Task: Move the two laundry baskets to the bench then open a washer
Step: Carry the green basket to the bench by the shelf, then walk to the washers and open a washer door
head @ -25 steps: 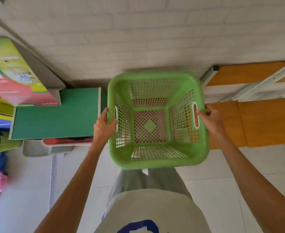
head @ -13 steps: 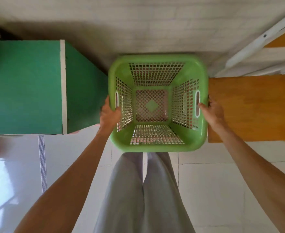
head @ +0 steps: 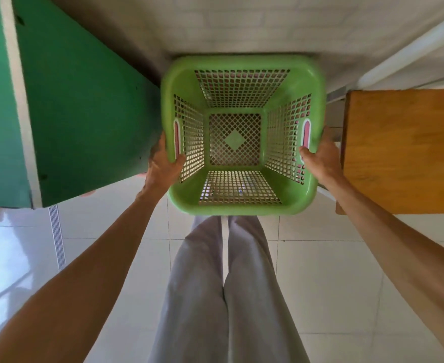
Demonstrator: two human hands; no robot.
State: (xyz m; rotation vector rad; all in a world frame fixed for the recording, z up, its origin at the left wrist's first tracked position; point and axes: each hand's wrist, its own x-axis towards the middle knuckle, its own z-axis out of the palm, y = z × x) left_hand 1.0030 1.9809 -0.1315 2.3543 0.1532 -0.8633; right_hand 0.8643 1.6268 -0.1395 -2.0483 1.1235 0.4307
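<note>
Both hands grasp the green laundry basket [head: 242,134] by its side rims: the left hand [head: 163,163] has its grip clenched on the left rim just below the pink handle slot [head: 176,137], and the right hand [head: 319,159] is clenched on the right rim beside the matching slot. The basket is empty and upright, held in front of the person's legs [head: 228,284] between a green cabinet [head: 84,113] and the wooden bench [head: 404,150]; whether its base touches the floor cannot be told. Risk: the basket sits just beside both neighbours, so swinging it toward the bench could knock its rim on the bench edge and twist it out of the hands. Pale glossy tiles [head: 320,284] cover the floor; a white tiled wall [head: 242,24] stands behind.
</note>
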